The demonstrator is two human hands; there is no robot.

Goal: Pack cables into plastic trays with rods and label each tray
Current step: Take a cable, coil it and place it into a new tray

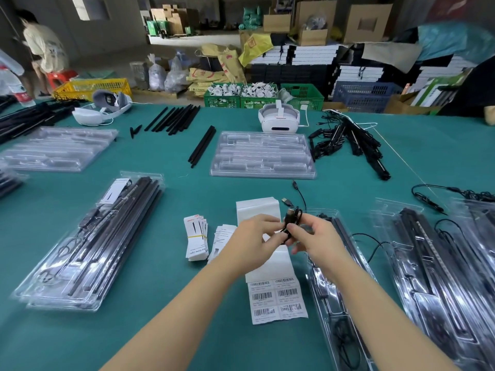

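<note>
left hand (pixel 254 236) + right hand (pixel 312 236) pinch coiled black cable (pixel 293 219) | above label sheet (pixel 276 298) | green table (pixel 160 317)

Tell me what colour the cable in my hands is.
Black: the cable shows best in the head view.

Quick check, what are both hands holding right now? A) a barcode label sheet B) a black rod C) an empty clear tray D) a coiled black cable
D: the left hand and right hand pinch a coiled black cable between them, above the barcode label sheet lying on the table.
</note>
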